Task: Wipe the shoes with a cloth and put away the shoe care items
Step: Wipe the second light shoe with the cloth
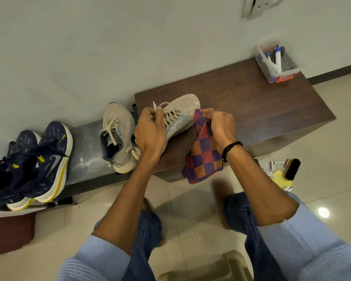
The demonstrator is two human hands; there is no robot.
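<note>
Beige knit-mesh sneaker point(182, 114) lies on the dark wood-grain surface point(261, 102) at its left edge, toe pointing far-right. The heel end reaches past that edge, partly hidden by the left hand point(150, 132). Left fingers are clenched on the laces/tongue area, w/ one lace tip sticking up. Right hand point(221, 124), just right of the shoe, has fingers pinching the top corner of a checked red-purple-orange woven cloth point(203, 153). The rest of the cloth hangs limp over the near edge.

Risks, as I judge them:
- The shoe is so close to the edge that a hard wipe or a tug could tip it off to the left.
- Held mostly by the laces, it can twist, and pulling may loosen the knot.
- The loose cloth tail could snag on laces or slip from the corner pinch.
- Open mesh may take dirt in rather than give it up.

Upper is soft and pitted w/ a rounded toe, flat cream laces and a pale foam sole. Cloth is thin, ribbed and drapes in folds. Surface is hard and matte w/ pale scuffs.

Its twin beige sneaker point(118, 136) stands left on a lower grey surface point(87, 159) that looks dusty. Further left is a navy pair w/ yellow trim point(32, 165). A clear plastic box point(276, 65) of tubes sits at the far right corner. On the tiled floor point(322, 149) to the right lie a black-bristle brush point(292, 169) and a yellow pad point(280, 179).
</note>
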